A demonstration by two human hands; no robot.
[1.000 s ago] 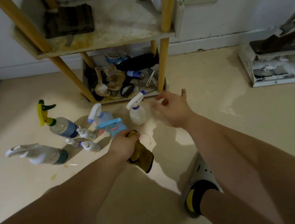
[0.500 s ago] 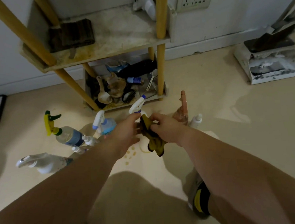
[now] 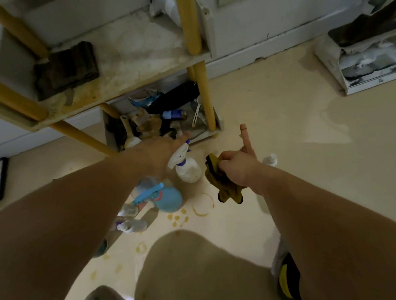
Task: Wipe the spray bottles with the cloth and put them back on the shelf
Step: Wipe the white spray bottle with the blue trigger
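You are just starting, I think: your right hand [image 3: 237,168] is squeezing the floppy yellow cloth [image 3: 223,185] and your left hand [image 3: 166,150] is reaching with straight fingers over the round white spray bottle [image 3: 188,170] (sitting on the floor [image 3: 302,189] by the yellow-legged shelf [image 3: 137,60], like the other bottles [image 3: 170,198]).

Left hand [image 3: 166,147] stretched forward, fingers straight, over the trigger of round white plastic spray bottle [image 3: 188,170] (contact unclear). Right hand [image 3: 236,168] grips crumpled mustard-yellow cloth [image 3: 223,185] just beside that bottle. Round light-blue spray bottle [image 3: 170,198] on the floor nearer the person. Stained yellow-posted shelf [image 3: 125,79] behind.
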